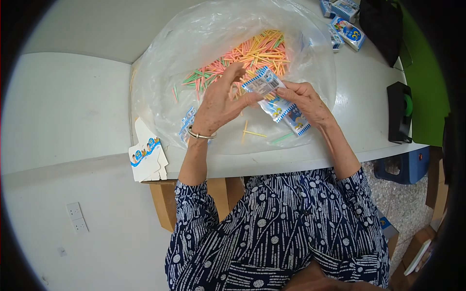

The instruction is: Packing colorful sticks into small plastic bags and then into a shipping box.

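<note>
My right hand (309,103) pinches a small blue-and-white plastic packet (272,99) between thumb and fingers. It is partly clear, and yellowish sticks show through its middle. My left hand (218,102) is open beside it, fingers spread over the sticks and thumb at the packet's left edge; whether the thumb touches it I cannot tell. A pile of thin pink, yellow, orange and green sticks (262,51) lies just beyond my hands on a large clear plastic bag (167,53). A second packet (297,121) is under my right hand.
More blue-and-white packets (188,123) lie by my left wrist. White printed card boxes (147,156) stand at the table's left front corner. Several packets (348,33) sit at the far right, near a black tape dispenser (400,114). A blue stool (404,166) is below the table's right side.
</note>
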`<state>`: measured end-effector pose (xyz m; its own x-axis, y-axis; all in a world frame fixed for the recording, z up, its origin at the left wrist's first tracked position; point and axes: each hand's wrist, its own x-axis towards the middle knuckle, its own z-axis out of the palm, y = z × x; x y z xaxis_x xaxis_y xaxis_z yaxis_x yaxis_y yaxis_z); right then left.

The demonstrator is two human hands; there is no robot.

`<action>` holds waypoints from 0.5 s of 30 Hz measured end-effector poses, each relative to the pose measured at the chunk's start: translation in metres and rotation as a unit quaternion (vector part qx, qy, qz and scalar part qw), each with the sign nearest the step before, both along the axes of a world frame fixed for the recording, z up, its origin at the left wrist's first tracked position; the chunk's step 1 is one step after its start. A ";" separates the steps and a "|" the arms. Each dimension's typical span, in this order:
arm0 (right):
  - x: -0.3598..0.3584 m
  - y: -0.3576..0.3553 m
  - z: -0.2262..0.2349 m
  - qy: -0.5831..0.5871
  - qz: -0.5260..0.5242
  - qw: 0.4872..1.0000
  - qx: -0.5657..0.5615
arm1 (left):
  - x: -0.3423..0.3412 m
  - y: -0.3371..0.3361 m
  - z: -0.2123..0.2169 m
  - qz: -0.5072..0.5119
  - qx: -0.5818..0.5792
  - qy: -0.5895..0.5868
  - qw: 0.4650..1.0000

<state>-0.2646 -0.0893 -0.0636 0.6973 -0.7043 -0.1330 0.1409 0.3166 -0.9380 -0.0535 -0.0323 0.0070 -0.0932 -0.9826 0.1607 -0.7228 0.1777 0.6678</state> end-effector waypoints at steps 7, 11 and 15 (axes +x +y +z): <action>0.005 0.004 0.001 -0.024 0.016 0.999 -0.032 | -0.013 0.001 0.007 -0.077 0.014 0.062 0.995; 0.003 0.003 0.011 0.023 0.037 0.999 -0.029 | -0.013 -0.002 -0.002 -0.052 0.029 0.187 0.980; 0.001 0.003 0.003 0.074 0.051 0.996 -0.016 | -0.020 -0.006 -0.002 -0.030 0.056 0.251 0.966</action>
